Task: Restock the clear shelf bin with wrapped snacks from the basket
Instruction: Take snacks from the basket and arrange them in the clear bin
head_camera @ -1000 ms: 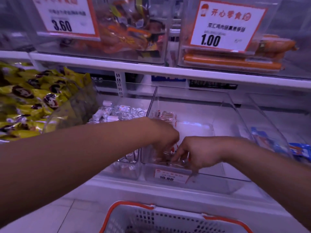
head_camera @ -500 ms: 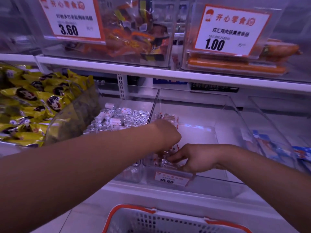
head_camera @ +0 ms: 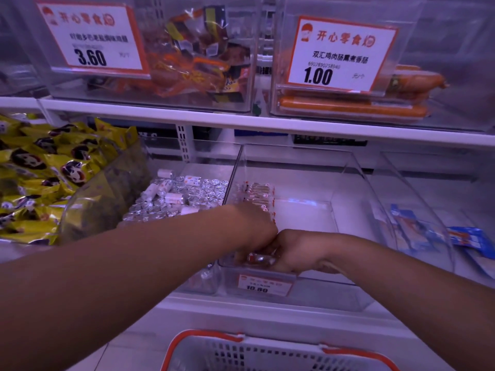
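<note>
Shop shelving fills the view. Nearest, the white orange-rimmed plastic basket (head_camera: 267, 354) is cut off, contents unseen. Beyond it, left hand (head_camera: 254, 228) and right hand (head_camera: 292, 250) meet in the clear plastic shelf bin (head_camera: 348, 183), seemingly grasping a small red-and-clear wrapped snack (head_camera: 258, 258); fingers are hidden. A short snack row (head_camera: 258, 194) lies behind; restocking looks barely begun.

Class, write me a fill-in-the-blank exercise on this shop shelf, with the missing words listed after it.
1. Both hands, the left hand and the right hand, reach into the ____ end of the clear bin.
2. That bin's price tag reads ____.
3. The sausages sit behind a tag reading ____.
4. The basket has an ____ rim.

Missing words: front; 10.80; 1.00; orange
</note>
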Available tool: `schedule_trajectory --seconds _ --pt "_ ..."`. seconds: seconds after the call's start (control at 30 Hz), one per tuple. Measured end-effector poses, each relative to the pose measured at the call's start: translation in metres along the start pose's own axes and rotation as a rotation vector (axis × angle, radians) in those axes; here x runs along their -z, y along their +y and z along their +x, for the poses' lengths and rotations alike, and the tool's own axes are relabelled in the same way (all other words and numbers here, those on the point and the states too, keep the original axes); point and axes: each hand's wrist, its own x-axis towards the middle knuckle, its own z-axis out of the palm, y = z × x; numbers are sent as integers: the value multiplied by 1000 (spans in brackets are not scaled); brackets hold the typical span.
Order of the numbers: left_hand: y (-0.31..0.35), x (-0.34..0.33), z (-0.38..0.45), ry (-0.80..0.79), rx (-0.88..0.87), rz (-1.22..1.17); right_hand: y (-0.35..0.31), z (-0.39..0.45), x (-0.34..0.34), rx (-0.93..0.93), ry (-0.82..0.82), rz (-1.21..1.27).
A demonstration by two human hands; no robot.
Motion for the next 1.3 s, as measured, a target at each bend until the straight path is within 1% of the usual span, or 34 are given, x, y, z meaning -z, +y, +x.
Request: schedule_trajectory --seconds 0.07,0.13,0.2,0.3,0.43,0.5,0.6,0.67,0.77,0.87,0.97,1.07,1.13,1.2,1.3 --pt "2 -3 1 68 15 3 2 -1 -1 1 26 1" --pt "0 -4 0 101 -10 11 3 -1 -1 1 52 -11" --pt "-5 -3 -1 93 -31 26 4 0 -1 -4 73 -53" --pt "-6 -2 0 71 -3 8 6 1 0 24 114 -208" --pt "-7 -1 0 87 16 -20 13 0 4 87 142 -149" --pt "-6 0 -3 135 27 37 18 -3 7 108 149 -94" --pt "-5 0 -5 212 46 199 26 -7 7 133 161 -131" --pt "-5 1 -4 204 81 226 28 -9 7 150 134 -127" --pt "-5 4 -1 142 154 208 22 -9 9 163 70 -155" --pt "-5 6 0 142 161 178 12 -7 10 162 12 -227" --pt "-6 5 0 155 159 184 9 -6 11 110 -38 -233" --pt "-6 6 1 134 159 164 8 -6 10 78 -22 -200" --pt "-6 7 0 134 160 153 6 -4 6 110 23 -180" --pt "-6 6 0 140 163 167 2 -3 3 134 69 -210" --pt "-7 4 3 132 158 182 -4 -2 4 101 37 -264"
